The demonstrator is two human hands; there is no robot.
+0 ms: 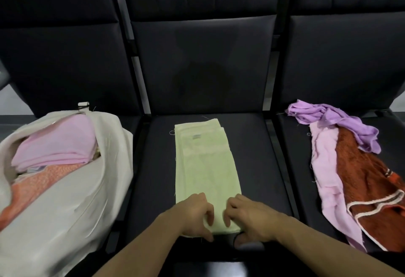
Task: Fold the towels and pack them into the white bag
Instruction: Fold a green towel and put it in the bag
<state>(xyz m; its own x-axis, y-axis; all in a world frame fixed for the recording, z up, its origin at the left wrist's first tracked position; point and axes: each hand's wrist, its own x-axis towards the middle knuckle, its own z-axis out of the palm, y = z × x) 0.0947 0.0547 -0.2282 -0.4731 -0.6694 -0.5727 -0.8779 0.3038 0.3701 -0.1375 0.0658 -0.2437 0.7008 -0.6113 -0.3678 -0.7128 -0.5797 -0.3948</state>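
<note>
From the head camera, we are pinching the near end of the pale green towel (206, 167), lying as a long strip on the middle seat (258, 156), with left hand (196, 215) and right hand (252, 217), fingers curled on it. We are judging the job roughly halfway: folded pink and orange towels are sitting in the white bag (65, 211) at left, while the unfolded pile (355, 167) is waiting at right. The bag's depths are hidden.
</note>
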